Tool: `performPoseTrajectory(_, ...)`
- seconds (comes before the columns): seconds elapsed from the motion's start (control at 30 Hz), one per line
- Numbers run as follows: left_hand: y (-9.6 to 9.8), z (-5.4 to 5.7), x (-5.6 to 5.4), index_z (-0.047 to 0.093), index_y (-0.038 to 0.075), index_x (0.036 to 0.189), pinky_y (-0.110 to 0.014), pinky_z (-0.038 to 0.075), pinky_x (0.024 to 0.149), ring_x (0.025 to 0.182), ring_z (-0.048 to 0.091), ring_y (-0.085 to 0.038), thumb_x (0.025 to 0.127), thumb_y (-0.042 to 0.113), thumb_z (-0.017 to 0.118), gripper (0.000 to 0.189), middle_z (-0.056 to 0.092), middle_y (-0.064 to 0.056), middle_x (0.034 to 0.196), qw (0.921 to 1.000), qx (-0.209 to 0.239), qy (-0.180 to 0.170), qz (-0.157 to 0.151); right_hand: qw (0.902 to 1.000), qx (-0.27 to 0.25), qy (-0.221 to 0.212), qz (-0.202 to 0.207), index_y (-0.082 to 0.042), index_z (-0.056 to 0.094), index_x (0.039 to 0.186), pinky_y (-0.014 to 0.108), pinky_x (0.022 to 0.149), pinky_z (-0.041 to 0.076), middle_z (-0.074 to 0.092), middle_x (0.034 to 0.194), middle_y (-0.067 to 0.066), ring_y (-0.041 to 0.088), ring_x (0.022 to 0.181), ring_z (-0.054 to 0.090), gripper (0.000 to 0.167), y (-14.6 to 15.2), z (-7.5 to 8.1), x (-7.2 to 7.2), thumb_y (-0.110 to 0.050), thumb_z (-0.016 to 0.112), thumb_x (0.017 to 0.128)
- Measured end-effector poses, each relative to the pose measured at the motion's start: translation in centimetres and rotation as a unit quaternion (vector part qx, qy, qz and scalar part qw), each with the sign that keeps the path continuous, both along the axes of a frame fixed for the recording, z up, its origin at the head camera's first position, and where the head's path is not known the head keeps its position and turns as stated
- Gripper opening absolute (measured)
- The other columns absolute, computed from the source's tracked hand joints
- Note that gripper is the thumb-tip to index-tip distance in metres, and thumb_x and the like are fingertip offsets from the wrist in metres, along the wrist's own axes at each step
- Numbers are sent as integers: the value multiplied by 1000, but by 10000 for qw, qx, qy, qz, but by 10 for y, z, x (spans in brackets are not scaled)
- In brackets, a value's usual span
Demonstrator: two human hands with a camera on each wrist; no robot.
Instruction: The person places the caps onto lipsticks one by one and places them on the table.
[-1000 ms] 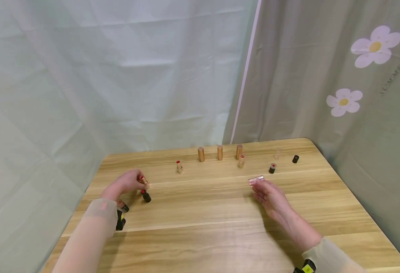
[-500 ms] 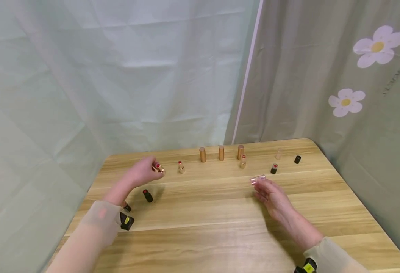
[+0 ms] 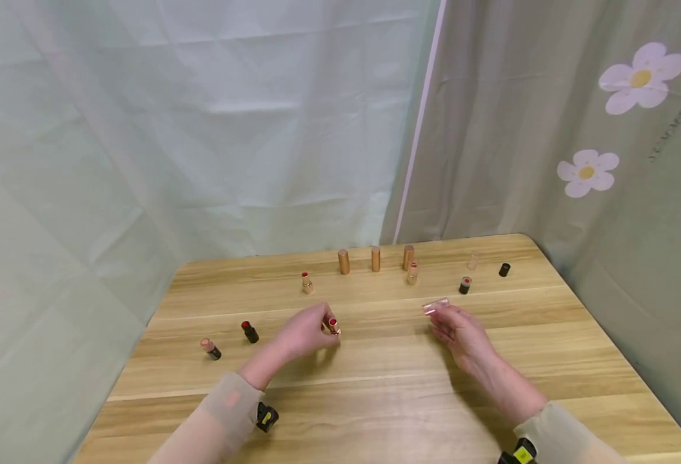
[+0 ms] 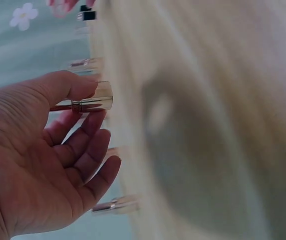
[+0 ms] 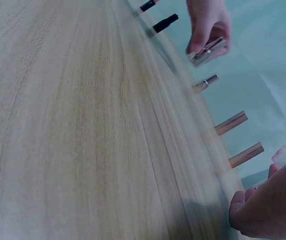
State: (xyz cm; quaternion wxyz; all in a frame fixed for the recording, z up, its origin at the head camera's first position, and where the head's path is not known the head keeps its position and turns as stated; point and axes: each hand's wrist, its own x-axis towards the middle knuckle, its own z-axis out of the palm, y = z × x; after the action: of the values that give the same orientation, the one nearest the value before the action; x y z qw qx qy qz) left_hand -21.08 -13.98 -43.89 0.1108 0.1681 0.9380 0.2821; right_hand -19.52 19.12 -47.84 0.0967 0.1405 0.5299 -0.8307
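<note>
My left hand [image 3: 305, 334] pinches an uncapped gold lipstick [image 3: 333, 326] between thumb and fingers, its red tip up, above the middle of the wooden table [image 3: 375, 399]. In the left wrist view the lipstick's shiny gold base [image 4: 95, 104] shows at the fingertips, while the other fingers bend loosely. To the right, my right hand [image 3: 462, 338] holds a clear pinkish cap [image 3: 435, 306] by the fingertips, tilted on its side just off the table. The right wrist view shows this cap [image 5: 283, 156] sticking out beyond the fingers. A gap separates the two hands.
Three copper-coloured caps [image 3: 375, 259] stand along the back edge. Gold lipsticks [image 3: 307, 283] stand near them. At back right are a clear cap [image 3: 472, 260], a black cap [image 3: 504, 270] and a black-based lipstick [image 3: 465, 286]. Two black-based lipsticks [image 3: 250, 332] stand at left.
My left hand has lifted the gold lipstick from the table's left side and carried it right to the middle. The right hand with the clear cap stays nearly still.
</note>
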Motion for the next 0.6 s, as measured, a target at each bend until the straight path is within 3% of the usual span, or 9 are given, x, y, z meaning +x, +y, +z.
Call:
performPoseTrajectory(0.17,2,-17,3,59,13,96,-32,52,68,74,58,-12,86,20,83,26,64,4,90,9998,-55,-120,-117,10000,51,-10,26,-17,72,96,43,112,40,74,98,-3,21,111,64,6,-1,-2,1,-20,68,100)
performPoseTrajectory(0.37,4,-29,7,60,11,97,-29,52,66,72,57,-11,86,14,81,24,62,3,87,9996,133,-166,-208,10000,61,16,50,-17,72,95,40,108,43,73,96,-4,18,106,64,9,-2,-2,2,-20,66,101)
performPoseTrajectory(0.6,2,-36,9,63,11,100,-32,51,73,80,58,-13,85,15,82,24,63,1,90,9993,193,249,-198,10000,70,8,69,-17,72,93,40,108,43,72,95,-4,19,107,63,13,-3,-4,1,-19,64,102)
